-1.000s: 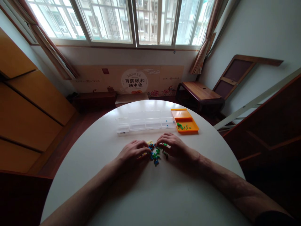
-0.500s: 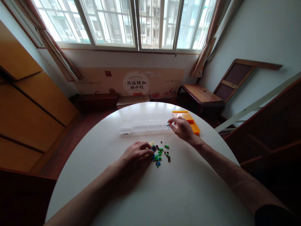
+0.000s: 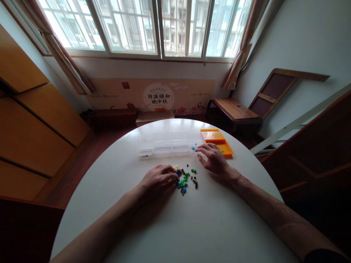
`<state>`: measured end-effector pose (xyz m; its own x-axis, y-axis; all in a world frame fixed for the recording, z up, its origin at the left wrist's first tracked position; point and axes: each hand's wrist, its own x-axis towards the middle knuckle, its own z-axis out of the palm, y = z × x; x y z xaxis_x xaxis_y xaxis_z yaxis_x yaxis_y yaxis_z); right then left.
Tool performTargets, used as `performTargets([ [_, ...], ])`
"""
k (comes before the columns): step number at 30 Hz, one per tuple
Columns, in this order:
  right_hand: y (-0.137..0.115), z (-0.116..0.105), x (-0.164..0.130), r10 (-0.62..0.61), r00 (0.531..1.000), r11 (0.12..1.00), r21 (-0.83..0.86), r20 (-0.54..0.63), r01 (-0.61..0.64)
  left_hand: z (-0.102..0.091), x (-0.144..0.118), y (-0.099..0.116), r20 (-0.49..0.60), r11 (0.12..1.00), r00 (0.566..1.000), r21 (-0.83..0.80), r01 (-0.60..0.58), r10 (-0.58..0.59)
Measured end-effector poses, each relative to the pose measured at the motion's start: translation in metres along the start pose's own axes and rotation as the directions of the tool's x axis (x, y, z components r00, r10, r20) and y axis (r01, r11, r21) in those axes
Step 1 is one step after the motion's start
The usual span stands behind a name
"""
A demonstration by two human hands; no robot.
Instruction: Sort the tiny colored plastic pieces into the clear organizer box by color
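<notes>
A small pile of toy building bricks point(image 3: 184, 179) in green, blue, brown and yellow lies on the white round table point(image 3: 192, 226). My left hand point(image 3: 157, 178) rests at the pile's left edge, its loosely bent fingers over some bricks; their tips are partly hidden. My right hand point(image 3: 213, 157) is just above the table beyond the pile, thumb apart from the fingers, nothing visible between them. Its fingertips are near the right front compartment of a clear plastic compartment box point(image 3: 162, 149). Small blue bricks point(image 3: 193, 148) lie in that compartment.
An orange tray point(image 3: 228, 149) with a few tiny green pieces stands right of the clear box, partly behind my right hand. A small dark item point(image 3: 144, 156) is at the box's left front. Beyond the table are a wooden bench point(image 3: 236, 108) and a window.
My right hand has drawn back slightly from the clear box, lower and nearer me, uncovering the blue bricks and more of the orange tray. My left hand has hardly moved.
</notes>
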<state>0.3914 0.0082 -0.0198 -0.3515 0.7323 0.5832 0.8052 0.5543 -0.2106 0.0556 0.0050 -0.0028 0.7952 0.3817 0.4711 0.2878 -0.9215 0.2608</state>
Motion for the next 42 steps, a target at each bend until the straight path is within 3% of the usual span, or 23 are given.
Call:
performTargets([
  [23,-0.010,-0.011,-0.007,0.003,0.998,0.997,0.075,-0.059,0.001,0.004,0.002,-0.002,-0.013,1.000,1.000,0.026,0.014,-0.014],
  [26,-0.021,-0.015,-0.007,-0.048,0.995,0.991,0.119,-0.091,0.059,0.004,0.003,-0.002,-0.076,0.999,0.997,0.045,0.029,-0.026],
  [30,-0.041,-0.015,-0.006,-0.174,0.984,0.964,0.197,-0.035,0.178,0.007,0.006,0.000,-0.189,0.994,0.976,-0.052,0.098,-0.106],
  [35,-0.052,-0.006,-0.004,-0.278,0.960,0.931,0.251,0.018,0.265,0.011,0.010,0.007,-0.163,0.949,0.962,-0.262,0.173,-0.220],
  [42,-0.055,-0.003,-0.002,-0.385,0.923,0.895,0.232,-0.029,0.381,0.013,0.015,0.014,-0.149,0.936,0.965,-0.312,0.163,-0.218],
])
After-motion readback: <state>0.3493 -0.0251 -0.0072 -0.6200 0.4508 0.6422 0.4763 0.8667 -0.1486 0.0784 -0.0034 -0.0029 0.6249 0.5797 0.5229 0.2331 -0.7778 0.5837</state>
